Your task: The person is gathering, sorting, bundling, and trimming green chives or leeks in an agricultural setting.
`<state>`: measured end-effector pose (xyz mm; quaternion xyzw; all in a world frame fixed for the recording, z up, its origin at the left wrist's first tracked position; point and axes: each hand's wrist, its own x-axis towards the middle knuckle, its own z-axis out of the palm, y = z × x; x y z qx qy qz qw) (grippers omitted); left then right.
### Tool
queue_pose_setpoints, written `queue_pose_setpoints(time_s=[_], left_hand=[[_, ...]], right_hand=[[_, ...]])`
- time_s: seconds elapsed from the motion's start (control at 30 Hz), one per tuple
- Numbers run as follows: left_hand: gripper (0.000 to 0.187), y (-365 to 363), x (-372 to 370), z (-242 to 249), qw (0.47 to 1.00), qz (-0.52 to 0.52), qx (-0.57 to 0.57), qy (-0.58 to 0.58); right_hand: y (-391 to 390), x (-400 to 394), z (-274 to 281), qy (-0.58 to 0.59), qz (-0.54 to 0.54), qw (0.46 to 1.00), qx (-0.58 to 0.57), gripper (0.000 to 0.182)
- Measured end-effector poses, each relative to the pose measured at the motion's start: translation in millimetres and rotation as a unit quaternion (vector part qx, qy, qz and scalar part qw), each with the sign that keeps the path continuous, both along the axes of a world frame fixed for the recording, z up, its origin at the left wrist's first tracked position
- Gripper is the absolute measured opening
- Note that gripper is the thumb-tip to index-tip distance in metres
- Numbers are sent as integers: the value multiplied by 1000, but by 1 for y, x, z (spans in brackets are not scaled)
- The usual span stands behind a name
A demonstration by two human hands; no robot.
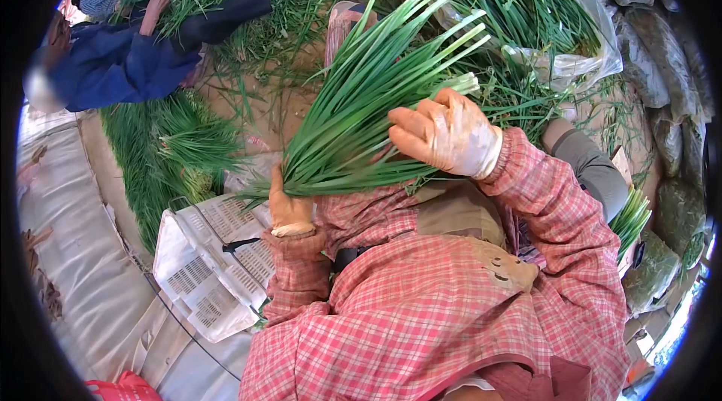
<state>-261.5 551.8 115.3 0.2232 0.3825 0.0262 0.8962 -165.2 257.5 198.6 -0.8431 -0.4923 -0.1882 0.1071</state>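
A large bunch of garlic chives (376, 92) fans out in front of me, pale stem ends pointing up and to the right. My left hand (289, 205), gloved, is closed around the lower leaf end of it. Over the right side of the bunch, my right hand (445, 134) has its gloved fingers curled closed against the leaves. What those fingers pinch is hidden. Some leaves between the two hands are blurred.
At upper left another person (128, 70) in dark blue handles green leaves. Piled chives (143, 153) lie at left beside a printed white sack (214, 265). More greens fill a clear plastic bag (556, 62) at upper right. Packed bags (662, 62) line the right edge.
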Motion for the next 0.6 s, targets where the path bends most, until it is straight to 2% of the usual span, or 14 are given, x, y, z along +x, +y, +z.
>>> queue_pose_setpoints(time_s=[0.03,0.07,0.13,0.17,0.2,0.27,0.33,0.4,0.43,0.47,0.5,0.53,0.57,0.6], left_hand=[[35,-3,0,3,1000,1,-3,13],[36,0,0,1,1000,-10,-6,9],[37,7,-4,-11,999,-35,-14,3],[36,5,-7,-13,990,-93,100,-24],[36,3,-9,-16,966,-139,216,-42],[35,5,-6,-17,994,-72,76,-6],[34,9,-11,-28,954,-172,244,-39],[31,10,-14,-28,901,-237,357,-63],[30,10,-15,-27,872,-262,408,-69],[30,7,-15,-22,846,-280,449,-69],[30,3,-15,-16,817,-300,488,-69],[31,0,-14,-11,830,-289,471,-70],[33,-6,-12,-8,844,-276,454,-72],[35,-9,-12,-6,858,-262,436,-72]], right_hand=[[-5,1,6,50,-17,998,-21,24],[-13,6,9,7,-40,993,114,10],[-35,12,8,151,-96,971,157,11],[-43,13,3,254,-125,932,227,9],[-44,9,-1,310,-127,864,376,7],[-74,7,13,553,-211,661,461,15],[-110,13,10,490,-261,627,547,18],[-175,17,-16,513,-210,548,626,26],[-189,14,-26,446,-323,682,481,29],[-189,12,-24,354,-417,778,309,32],[-189,9,-23,243,-489,829,119,35],[-183,0,-25,224,-512,825,86,46],[-155,-4,-11,231,-440,853,161,50],[-123,-8,8,264,-418,858,141,49]])
